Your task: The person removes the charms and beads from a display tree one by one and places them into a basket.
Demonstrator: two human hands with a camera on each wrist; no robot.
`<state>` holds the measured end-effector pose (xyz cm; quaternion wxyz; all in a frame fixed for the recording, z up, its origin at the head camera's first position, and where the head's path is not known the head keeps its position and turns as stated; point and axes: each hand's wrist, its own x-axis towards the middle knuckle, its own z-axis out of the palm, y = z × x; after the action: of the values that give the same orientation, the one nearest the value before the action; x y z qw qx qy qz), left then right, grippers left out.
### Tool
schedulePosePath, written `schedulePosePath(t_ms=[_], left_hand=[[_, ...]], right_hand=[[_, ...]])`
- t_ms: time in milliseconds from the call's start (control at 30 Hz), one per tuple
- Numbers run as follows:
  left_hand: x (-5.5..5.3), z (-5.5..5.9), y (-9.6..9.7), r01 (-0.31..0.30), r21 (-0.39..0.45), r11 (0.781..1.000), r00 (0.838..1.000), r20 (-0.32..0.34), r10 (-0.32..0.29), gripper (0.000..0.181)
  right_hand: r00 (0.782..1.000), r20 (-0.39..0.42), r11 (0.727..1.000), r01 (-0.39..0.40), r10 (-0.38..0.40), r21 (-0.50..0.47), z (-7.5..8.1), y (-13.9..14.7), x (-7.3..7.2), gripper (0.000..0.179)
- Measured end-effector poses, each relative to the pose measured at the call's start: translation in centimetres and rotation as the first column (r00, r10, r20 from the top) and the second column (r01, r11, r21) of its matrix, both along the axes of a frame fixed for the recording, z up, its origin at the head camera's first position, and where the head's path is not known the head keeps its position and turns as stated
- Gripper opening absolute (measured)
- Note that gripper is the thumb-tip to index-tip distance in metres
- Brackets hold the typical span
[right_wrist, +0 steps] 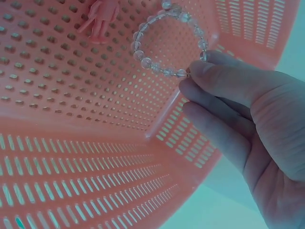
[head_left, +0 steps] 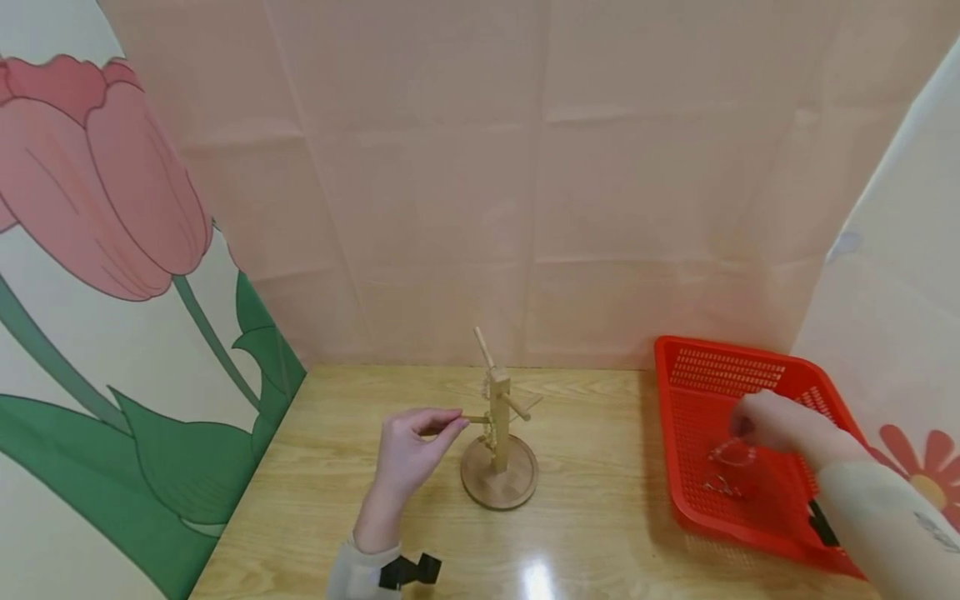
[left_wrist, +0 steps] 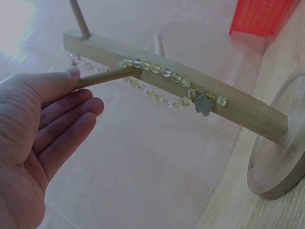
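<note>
**Clear beaded bracelet (right_wrist: pixel 146 63) over a red perforated plastic basket (head_left: pixel 670 450), with light-wood peg stand (head_left: pixel 500 425)**

Head view. Left hand (head_left: pixel 420 450): thumb and forefinger pinching the tip of a slender wooden peg (head_left: pixel 476 419) on the left side of the stand. Stand upright on a round wooden base (head_left: pixel 480 492). Right hand (head_left: pixel 768 417): inside the basket's outline, gripping the clear bracelet. Just below the bracelet: a small silvery item (head_left: pixel 722 486), too small to identify.

Left wrist view. Peg end pinched; other fingers loosely extended, grasping nothing. Looped over the peg, beside the post (left_wrist: pixel 248 112): a pale-yellow and clear beaded bracelet (left_wrist: pixel 166 72) with a flat grey-green charm (left_wrist: pixel 204 105). Farther up: a pinkish beaded strand (left_wrist: pixel 86 62), partly hidden. Risk: tipping or dragging the stand, from too hard a pull on the peg; slipping of the yellow bracelet, from a downward tilt of the free end.

Right wrist view. Clear bracelet pinched at one point of its loop between thumb and forefinger, remainder hanging free. Beyond: a small red figure-shaped piece (right_wrist: pixel 101 21), low in the basket. Risk: dropping the bracelet, from smooth beads rolling under so slight a grip; snagging, from brushing against basket holes or loose pieces.
</note>
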<state>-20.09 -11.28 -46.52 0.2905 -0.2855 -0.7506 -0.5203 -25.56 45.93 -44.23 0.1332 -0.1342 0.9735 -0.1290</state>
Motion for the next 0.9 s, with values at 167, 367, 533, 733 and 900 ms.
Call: schedulePosePath(t_ms=[167, 367, 533, 733, 900], left_hand=[[-0.02, -0.12, -0.02, -0.004, -0.006, 1.0, 1.0, -0.001, 0.004, 0.011], [-0.02, -0.19, -0.11, -0.01, -0.014, 1.0, 1.0, 0.005, 0.01, 0.013], [0.0, -0.17, -0.15, -0.011, -0.015, 1.0, 1.0, 0.009, 0.011, 0.012], [-0.04, -0.24, -0.16, -0.005, -0.008, 1.0, 1.0, 0.01, 0.005, 0.012], [-0.03, -0.26, -0.19, -0.006, -0.01, 1.0, 1.0, 0.017, 0.006, 0.012]], right_hand=[[1.0, -0.031, 1.0, -0.002, 0.003, 0.031, -0.02, -0.14, -0.14, 0.017], [0.998, -0.063, 0.998, -0.007, 0.011, 0.065, 0.31, -0.58, -0.19, 0.019], [0.997, -0.071, 0.996, -0.023, 0.029, 0.083, 0.41, -0.76, -0.25, 0.019], [0.998, -0.056, 0.996, -0.022, 0.027, 0.085, 0.41, -0.81, -0.37, 0.02], [0.998, -0.047, 0.996, -0.028, 0.032, 0.084, 0.33, -0.71, -0.53, 0.019]])
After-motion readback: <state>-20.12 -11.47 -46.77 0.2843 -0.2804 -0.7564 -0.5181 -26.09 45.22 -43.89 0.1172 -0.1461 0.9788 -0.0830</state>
